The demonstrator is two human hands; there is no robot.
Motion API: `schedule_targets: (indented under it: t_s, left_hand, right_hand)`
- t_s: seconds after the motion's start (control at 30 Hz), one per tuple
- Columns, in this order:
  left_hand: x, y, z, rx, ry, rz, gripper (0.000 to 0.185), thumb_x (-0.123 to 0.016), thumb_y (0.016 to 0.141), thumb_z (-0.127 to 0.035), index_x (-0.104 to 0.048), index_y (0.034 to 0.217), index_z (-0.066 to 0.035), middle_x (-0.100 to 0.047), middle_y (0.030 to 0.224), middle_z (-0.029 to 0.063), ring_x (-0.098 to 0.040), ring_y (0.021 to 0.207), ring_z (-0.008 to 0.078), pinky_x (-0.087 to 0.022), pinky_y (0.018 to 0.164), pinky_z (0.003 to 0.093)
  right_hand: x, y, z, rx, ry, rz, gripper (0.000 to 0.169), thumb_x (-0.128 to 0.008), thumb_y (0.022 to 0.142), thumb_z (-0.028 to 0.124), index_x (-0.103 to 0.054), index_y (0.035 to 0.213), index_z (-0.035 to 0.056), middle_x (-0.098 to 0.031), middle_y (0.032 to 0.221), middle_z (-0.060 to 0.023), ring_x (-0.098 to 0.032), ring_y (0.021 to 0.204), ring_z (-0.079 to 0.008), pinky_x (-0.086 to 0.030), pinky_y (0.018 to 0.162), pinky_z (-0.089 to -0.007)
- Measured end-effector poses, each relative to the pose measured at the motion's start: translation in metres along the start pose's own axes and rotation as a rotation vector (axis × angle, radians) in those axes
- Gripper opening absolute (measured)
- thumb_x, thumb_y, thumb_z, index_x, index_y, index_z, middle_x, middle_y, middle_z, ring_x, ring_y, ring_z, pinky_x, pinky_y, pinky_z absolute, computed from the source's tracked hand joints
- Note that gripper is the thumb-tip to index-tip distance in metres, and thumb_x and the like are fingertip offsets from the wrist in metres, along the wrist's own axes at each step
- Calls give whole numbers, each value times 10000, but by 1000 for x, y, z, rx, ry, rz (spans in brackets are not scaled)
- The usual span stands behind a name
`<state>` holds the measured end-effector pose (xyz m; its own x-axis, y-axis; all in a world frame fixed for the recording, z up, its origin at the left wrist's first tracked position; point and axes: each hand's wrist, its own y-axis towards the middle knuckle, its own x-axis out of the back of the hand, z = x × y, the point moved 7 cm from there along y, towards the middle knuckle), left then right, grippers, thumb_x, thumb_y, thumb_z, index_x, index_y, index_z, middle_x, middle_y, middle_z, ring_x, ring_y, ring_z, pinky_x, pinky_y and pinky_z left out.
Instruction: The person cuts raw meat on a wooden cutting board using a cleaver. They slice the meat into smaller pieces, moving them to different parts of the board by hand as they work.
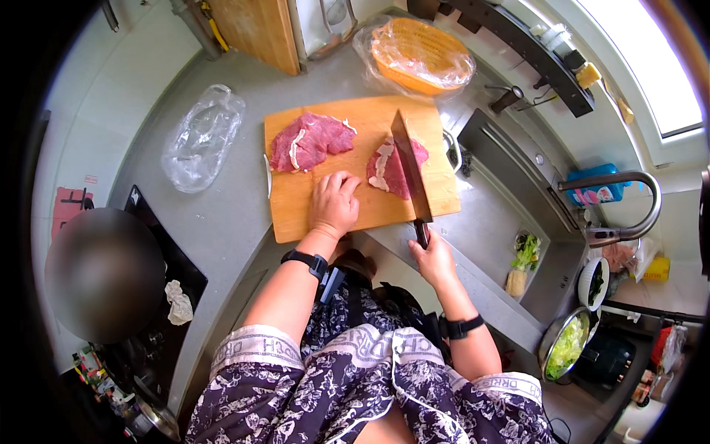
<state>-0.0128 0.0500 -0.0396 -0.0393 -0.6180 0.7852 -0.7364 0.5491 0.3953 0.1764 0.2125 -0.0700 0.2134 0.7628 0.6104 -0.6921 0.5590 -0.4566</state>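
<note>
My right hand [434, 256] grips the dark handle of a kitchen cleaver [409, 166]. Its long blade lies over a smaller piece of raw red meat [383, 166] with a strip of white fat, hiding part of it. My left hand [335, 202] rests on the wooden cutting board [297, 219], fingers bent and holding nothing that I can see. Just above those fingers lies a larger slab of raw meat [316, 141] edged with white fat. Whether the blade has cut into the meat cannot be made out.
Behind the board stands an orange plastic basket [421, 83] wrapped in clear film. A crumpled clear plastic bag [202, 139] lies on the grey countertop [222, 216]. On the right are a steel sink [488, 222] with vegetable scraps, a faucet [649, 211] and a metal bowl of lettuce [568, 347].
</note>
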Motion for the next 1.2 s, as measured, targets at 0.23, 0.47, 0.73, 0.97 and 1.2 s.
schedule_targets:
  t_s: [0.23, 0.47, 0.73, 0.97, 1.2]
  left_hand:
    - [-1, 2, 2, -5, 4, -9, 337, -585, 722, -69, -680, 1041, -121, -592, 1070, 74, -540, 1025, 297, -439, 925, 406]
    - [-1, 2, 0, -2, 3, 12, 333, -583, 724, -67, -677, 1039, -113, -588, 1073, 86, -540, 1025, 301, -437, 925, 408]
    - [-7, 0, 7, 13, 36, 37, 344, -596, 730, -104, -682, 1060, -143, -585, 1100, 57, -530, 1072, 283, -424, 958, 417]
    - [-8, 0, 4, 21, 30, 38, 346, -597, 731, -103, -685, 1063, -147, -586, 1104, 54, -532, 1069, 280, -426, 955, 412]
    - [-5, 2, 5, 18, 30, 33, 344, -598, 728, -93, -686, 1055, -151, -586, 1101, 49, -535, 1057, 275, -432, 946, 403]
  right_hand:
    - [1, 3, 11, 57, -40, -10, 337, -703, 862, 276, -566, 1009, 5, -668, 891, -246, -650, 875, -425, -507, 764, -437]
    - [-4, -1, 5, 17, 37, 25, 349, -696, 869, 287, -561, 1023, 5, -658, 899, -258, -639, 895, -438, -502, 770, -443]
    - [-10, 2, 14, 54, 28, 22, 363, -690, 873, 297, -555, 1062, 18, -659, 923, -268, -636, 932, -453, -498, 790, -464]
    - [-12, -6, 6, 50, 20, -17, 361, -692, 871, 308, -550, 1009, 6, -657, 931, -273, -629, 945, -459, -493, 788, -477]
    - [-6, 2, 1, 87, 167, -111, 357, -699, 868, 291, -555, 1015, -1, -662, 877, -244, -652, 877, -428, -494, 763, -453]
